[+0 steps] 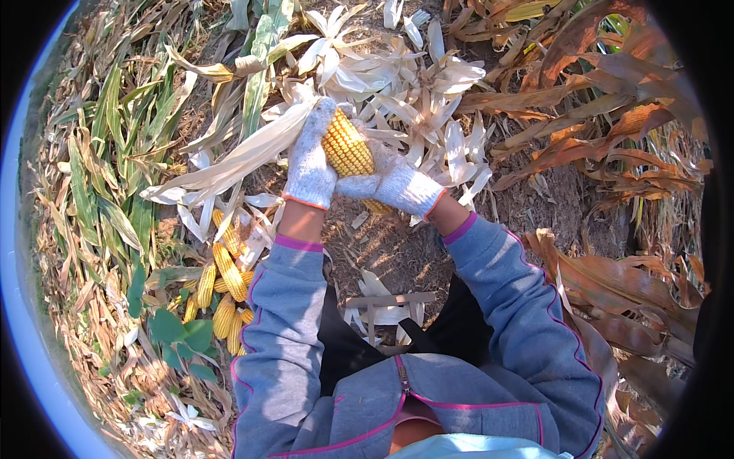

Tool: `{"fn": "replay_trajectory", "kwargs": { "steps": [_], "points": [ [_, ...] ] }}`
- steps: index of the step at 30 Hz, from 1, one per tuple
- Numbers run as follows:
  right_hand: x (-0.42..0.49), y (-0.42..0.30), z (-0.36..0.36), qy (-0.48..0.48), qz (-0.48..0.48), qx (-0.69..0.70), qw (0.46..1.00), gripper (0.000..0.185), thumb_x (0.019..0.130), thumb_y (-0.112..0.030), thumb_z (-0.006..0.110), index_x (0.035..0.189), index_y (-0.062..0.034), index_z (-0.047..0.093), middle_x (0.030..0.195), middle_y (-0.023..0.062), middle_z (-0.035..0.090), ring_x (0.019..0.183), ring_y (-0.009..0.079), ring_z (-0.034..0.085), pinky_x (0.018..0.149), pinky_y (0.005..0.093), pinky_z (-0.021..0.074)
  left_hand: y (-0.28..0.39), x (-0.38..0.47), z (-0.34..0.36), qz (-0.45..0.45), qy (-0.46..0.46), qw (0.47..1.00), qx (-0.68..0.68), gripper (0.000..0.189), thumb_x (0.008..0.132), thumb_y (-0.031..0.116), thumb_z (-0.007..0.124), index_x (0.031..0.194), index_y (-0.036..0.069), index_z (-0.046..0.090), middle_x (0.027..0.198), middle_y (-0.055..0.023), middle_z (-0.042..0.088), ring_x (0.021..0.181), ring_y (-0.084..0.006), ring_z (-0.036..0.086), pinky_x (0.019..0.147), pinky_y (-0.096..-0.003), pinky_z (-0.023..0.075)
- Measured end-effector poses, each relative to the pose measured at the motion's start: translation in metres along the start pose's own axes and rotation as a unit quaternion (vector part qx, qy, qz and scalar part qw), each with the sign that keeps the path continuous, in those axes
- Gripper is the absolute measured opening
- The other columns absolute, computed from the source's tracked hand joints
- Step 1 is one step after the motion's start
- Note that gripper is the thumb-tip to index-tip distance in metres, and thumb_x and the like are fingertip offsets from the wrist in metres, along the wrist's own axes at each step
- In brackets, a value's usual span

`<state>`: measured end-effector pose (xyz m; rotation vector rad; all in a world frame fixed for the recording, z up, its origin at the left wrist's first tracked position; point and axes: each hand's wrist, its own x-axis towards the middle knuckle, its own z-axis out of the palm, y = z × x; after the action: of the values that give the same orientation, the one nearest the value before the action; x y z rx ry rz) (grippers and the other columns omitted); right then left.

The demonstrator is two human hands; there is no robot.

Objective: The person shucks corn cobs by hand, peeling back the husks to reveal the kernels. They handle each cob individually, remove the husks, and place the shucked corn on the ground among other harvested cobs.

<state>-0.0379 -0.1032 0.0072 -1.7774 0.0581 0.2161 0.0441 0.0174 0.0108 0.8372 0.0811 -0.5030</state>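
Note:
Both my hands wear white knitted work gloves with orange cuffs. Between them is a yellow corn ear (347,146), its kernels bare along the visible side. My left hand (312,155) is closed around the upper left of the ear and on a bunch of pale husk leaves (252,143) that trail down to the left. My right hand (390,178) grips the ear from the right, its thumb across the lower part. The ear's lower end shows beneath that thumb. The fingertips of both hands are partly hidden behind the ear and corn silk.
Several husked corn ears (229,272) lie in a pile beside my left forearm. Loose pale husks (424,103) cover the ground beyond my hands. Dry brown corn leaves (619,132) stand at the right, green and dry stalks (114,126) at the left. A small wooden frame (390,299) is between my legs.

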Motion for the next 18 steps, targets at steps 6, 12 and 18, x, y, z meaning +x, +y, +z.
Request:
{"fn": "replay_trajectory", "kwargs": {
  "steps": [6, 12, 18],
  "points": [
    [-0.002, -0.008, -0.019, 0.026, 0.086, 0.275, 0.957, 0.051, 0.081, -0.026, 0.074, 0.122, -0.0034, 0.053, 0.097, 0.0068, 0.064, 0.081, 0.0124, 0.063, 0.068, 0.0273, 0.0539, -0.009, -0.006, 0.003, 0.098, -0.054, 0.981, 0.156, 0.036, 0.093, 0.015, 0.052, 0.125, -0.001, 0.051, 0.116, -0.0103, 0.058, 0.102, -0.0208, 0.058, 0.091, -0.0325, 0.0459],
    [-0.008, -0.01, -0.035, 0.125, 0.086, 0.335, 0.93, 0.038, 0.086, -0.027, 0.067, 0.115, -0.0052, 0.055, 0.088, 0.0047, 0.063, 0.072, 0.014, 0.064, 0.06, 0.028, 0.0545, -0.008, -0.028, -0.011, -0.004, -0.166, 0.509, 0.845, 0.035, 0.085, 0.029, 0.055, 0.117, 0.018, 0.061, 0.112, -0.0169, 0.063, 0.102, -0.0317, 0.062, 0.085, -0.0408, 0.0488],
    [-0.015, -0.004, -0.046, 0.129, 0.014, 0.418, 0.899, 0.037, 0.088, -0.03, 0.065, 0.113, -0.0038, 0.056, 0.089, 0.007, 0.064, 0.075, 0.0175, 0.065, 0.065, 0.0307, 0.0549, -0.025, -0.07, -0.021, -0.129, -0.249, 0.447, 0.849, 0.045, 0.084, 0.027, 0.058, 0.128, 0.017, 0.053, 0.117, -0.0167, 0.061, 0.106, -0.0334, 0.06, 0.09, -0.0391, 0.0478]
  ]
}}
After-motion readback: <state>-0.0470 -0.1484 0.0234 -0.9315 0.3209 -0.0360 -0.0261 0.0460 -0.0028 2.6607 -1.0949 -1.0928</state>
